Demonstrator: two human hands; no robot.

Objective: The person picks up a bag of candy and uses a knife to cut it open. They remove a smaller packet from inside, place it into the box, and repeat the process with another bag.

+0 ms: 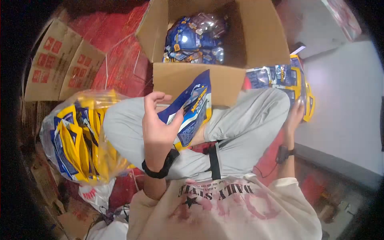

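My left hand (160,126) is closed on a blue, white and yellow printed packet (196,108), its thumb across the front. The packet is tilted above my crossed legs, in front of the box flap. Out to the right, my right hand (295,114) grips the near edge of similar blue-and-yellow packets (288,78); its fingertips are partly hidden. A cardboard box (196,76) stands open before me, with several shiny blue packages (186,38) inside.
A clear plastic bag (82,138) full of yellow-and-blue packets rests beside my left knee. Flattened printed cardboard (62,66) stands at the far left on red flooring (120,60). A pale panel (344,104) borders the right side. A white plastic bag (98,196) lies lower left.
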